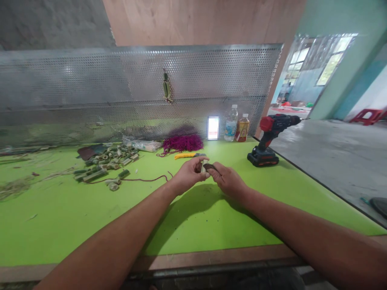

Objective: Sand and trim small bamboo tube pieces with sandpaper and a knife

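Above the green tabletop (193,225), my left hand (190,174) is closed on a short, pale piece of bamboo (204,166), gripping it between thumb and fingers. My right hand (227,179) pinches a dark, thin strip (208,166) that looks like folded sandpaper. The strip touches the bamboo piece. A yellow utility knife (187,155) lies just behind my hands. To the left is a pile of cut bamboo pieces (111,161), with a dark red cord (145,179) running from it toward my left forearm.
A cordless drill (267,139) stands at the right. At the back are purple string (183,142), a bagged bundle (143,145), a lit phone (213,128) and two bottles (231,125). A bamboo figure (166,88) hangs on the perforated metal panel (121,80).
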`<state>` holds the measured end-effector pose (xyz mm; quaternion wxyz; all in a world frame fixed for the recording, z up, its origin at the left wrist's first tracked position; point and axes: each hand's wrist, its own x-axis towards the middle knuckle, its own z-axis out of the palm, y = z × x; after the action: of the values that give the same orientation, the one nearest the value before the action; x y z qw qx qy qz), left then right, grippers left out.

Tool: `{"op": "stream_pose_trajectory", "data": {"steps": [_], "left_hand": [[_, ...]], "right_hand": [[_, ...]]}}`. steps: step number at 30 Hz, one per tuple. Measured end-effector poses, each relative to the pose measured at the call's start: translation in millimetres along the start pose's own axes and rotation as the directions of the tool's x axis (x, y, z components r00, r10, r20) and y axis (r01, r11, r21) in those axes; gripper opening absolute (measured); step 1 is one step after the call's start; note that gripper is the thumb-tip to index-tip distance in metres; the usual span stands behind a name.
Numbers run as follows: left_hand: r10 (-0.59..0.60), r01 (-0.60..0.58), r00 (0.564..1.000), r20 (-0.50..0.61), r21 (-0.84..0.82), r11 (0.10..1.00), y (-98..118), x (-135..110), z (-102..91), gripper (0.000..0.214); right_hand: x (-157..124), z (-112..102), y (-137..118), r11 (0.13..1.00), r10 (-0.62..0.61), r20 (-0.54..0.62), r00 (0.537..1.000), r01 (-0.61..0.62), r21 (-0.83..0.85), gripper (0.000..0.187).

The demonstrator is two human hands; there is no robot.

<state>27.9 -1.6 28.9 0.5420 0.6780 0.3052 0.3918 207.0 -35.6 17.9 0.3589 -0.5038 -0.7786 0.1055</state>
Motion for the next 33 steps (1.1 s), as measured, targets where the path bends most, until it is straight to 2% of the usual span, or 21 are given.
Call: {"op": "stream_pose_trajectory", "data": {"steps": [2, 6, 9, 12, 14, 16, 18, 21, 23, 26, 28, 30, 33], "left_hand": [[-0.003, 0.003, 1.0, -0.01, -0.004, 1.0, 0.4, 0.7, -1.8, 0.061], [0.009, -0.004, 0.997, 0.08, -0.056, 0.998, 4.8, -0.2, 0.1, 0.06], [0.003, 0.001, 0.994, 0.107, -0.04, 0.999, 6.5, -1.1, 1.8, 0.056], [-0.019, 0.021, 0.999, 0.041, -0.037, 0.999, 5.9, -0.9, 0.3, 0.059], [-0.017, 0.019, 0.999, 0.034, -0.045, 0.999, 5.4, -0.7, -0.7, 0.062], [-0.003, 0.007, 0.996, 0.089, -0.047, 0.999, 5.1, -0.6, -0.6, 0.058], [0.007, -0.003, 0.993, 0.121, -0.036, 0.999, 4.8, -0.6, -0.4, 0.052], [-0.009, 0.01, 0.999, 0.05, -0.017, 1.0, 4.5, -0.4, -2.0, 0.058], [-0.019, 0.019, 1.0, 0.025, -0.018, 1.0, 4.8, -0.3, -3.4, 0.064], [0.008, -0.007, 0.992, 0.123, -0.009, 1.0, 5.0, -0.4, -3.0, 0.056], [0.021, -0.025, 0.986, 0.163, 0.018, 1.0, 4.4, -0.5, -1.6, 0.047], [0.013, -0.018, 0.993, 0.12, 0.04, 0.999, 4.0, -0.5, -0.9, 0.045], [-0.01, 0.009, 1.0, 0.028, 0.028, 1.0, 5.1, -0.7, -2.0, 0.057]], "right_hand": [[0.5, -0.1, -0.2, 1.0, -0.009, -0.01, 1.0, 0.009, 0.023, 0.034], [3.1, -3.1, 1.8, 0.996, 0.035, -0.11, 0.993, -0.025, 0.088, 0.033], [3.3, -3.4, 2.0, 0.995, 0.055, -0.041, 0.998, -0.051, 0.089, 0.032], [2.6, -2.9, 1.3, 0.995, 0.038, 0.011, 0.999, -0.039, 0.09, 0.034], [2.8, -3.1, 1.0, 0.994, 0.035, -0.023, 0.999, -0.033, 0.104, 0.035], [3.4, -3.2, 0.6, 0.991, 0.049, -0.072, 0.996, -0.04, 0.126, 0.035], [3.3, -2.8, -0.4, 0.991, 0.05, -0.07, 0.996, -0.041, 0.124, 0.034], [2.0, -1.7, -2.2, 0.998, 0.018, 0.005, 1.0, -0.018, 0.059, 0.033], [1.6, -1.4, -2.8, 0.998, 0.014, 0.007, 1.0, -0.014, 0.055, 0.034], [2.3, -2.3, -2.2, 0.994, 0.048, -0.05, 0.998, -0.043, 0.1, 0.034], [2.5, -3.0, -1.7, 0.993, 0.067, -0.045, 0.997, -0.063, 0.097, 0.034], [1.7, -3.9, -1.6, 0.996, 0.06, 0.006, 0.998, -0.06, 0.07, 0.034], [0.5, -5.5, -1.5, 0.996, 0.035, 0.024, 0.999, -0.037, 0.076, 0.036]]}}
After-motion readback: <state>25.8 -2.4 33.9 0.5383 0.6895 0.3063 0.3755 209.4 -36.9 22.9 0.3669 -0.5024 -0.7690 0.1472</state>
